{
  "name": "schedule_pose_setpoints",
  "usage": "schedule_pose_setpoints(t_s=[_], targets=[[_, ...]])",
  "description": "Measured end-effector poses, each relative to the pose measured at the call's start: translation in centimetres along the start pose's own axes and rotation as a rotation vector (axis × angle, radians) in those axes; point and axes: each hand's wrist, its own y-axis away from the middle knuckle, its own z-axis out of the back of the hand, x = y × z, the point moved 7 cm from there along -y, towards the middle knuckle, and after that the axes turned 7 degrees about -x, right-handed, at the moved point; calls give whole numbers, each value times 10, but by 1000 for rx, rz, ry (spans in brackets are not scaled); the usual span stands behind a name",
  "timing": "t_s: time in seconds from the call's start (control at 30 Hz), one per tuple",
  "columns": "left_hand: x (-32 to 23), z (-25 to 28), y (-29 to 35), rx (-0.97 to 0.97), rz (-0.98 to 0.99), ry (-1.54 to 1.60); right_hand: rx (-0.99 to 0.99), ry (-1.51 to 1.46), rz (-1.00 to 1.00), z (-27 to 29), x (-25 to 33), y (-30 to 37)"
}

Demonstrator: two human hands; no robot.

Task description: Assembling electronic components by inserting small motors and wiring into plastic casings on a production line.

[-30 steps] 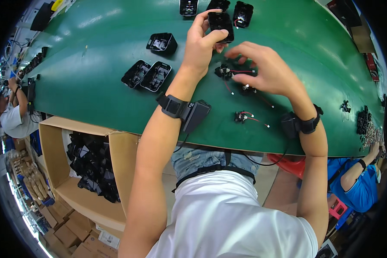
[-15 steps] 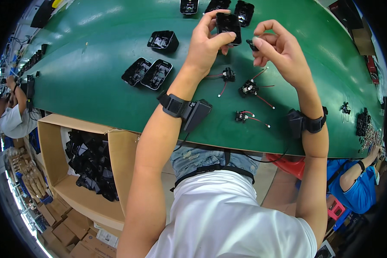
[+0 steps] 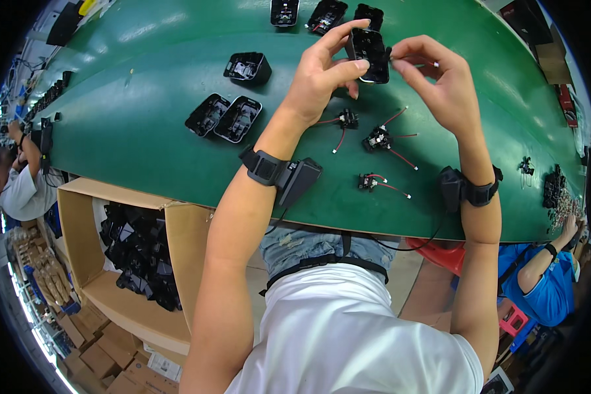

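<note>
My left hand (image 3: 323, 77) grips an open black plastic housing (image 3: 370, 54), tilted above the table, with the thumb on its near rim. Close by its right side, my right hand (image 3: 442, 82) pinches a small black part (image 3: 389, 52) between thumb and forefinger; a tiny white connector (image 3: 437, 64) shows by those fingers. Whether the part touches the housing I cannot tell. Below the hands lie small black modules with red leads and white plugs: one (image 3: 348, 119) nearest my left wrist, a cluster (image 3: 379, 138) in the middle, and another (image 3: 368, 182) toward the front edge.
More black housings (image 3: 248, 67) rest on the green table (image 3: 144, 125), at left and the far edge. A cardboard box (image 3: 121, 289) of black parts stands at front left. At far right are a pile of dark parts (image 3: 555, 187) and a co-worker in blue (image 3: 542, 289); another person (image 3: 26, 184) works at far left.
My left hand has shifted slightly right with the housing, which now shows more of its inside. The small black part in my right hand has come up against or close to the housing's right side.
</note>
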Motion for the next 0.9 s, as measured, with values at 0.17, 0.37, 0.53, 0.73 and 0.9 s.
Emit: schedule_pose_setpoints(t_s=[0.17, 0.37, 0.53, 0.73, 0.9], targets=[[0, -4, 1, 35, -2, -22, -162, 43, 157, 18, 13, -2], [-4, -11, 3, 67, -58, -35, -82, 133, 245, 10, 27, 2], [0, -7, 1, 23, 13, 84, -86, 116, 322, 10, 30, 2], [2, -7, 2, 46, 37, 84, -47, 28, 327, 8, 37, 4], [2, -8, 3, 95, 49, 53, 21, 160, 413, -2, 44, 8]])
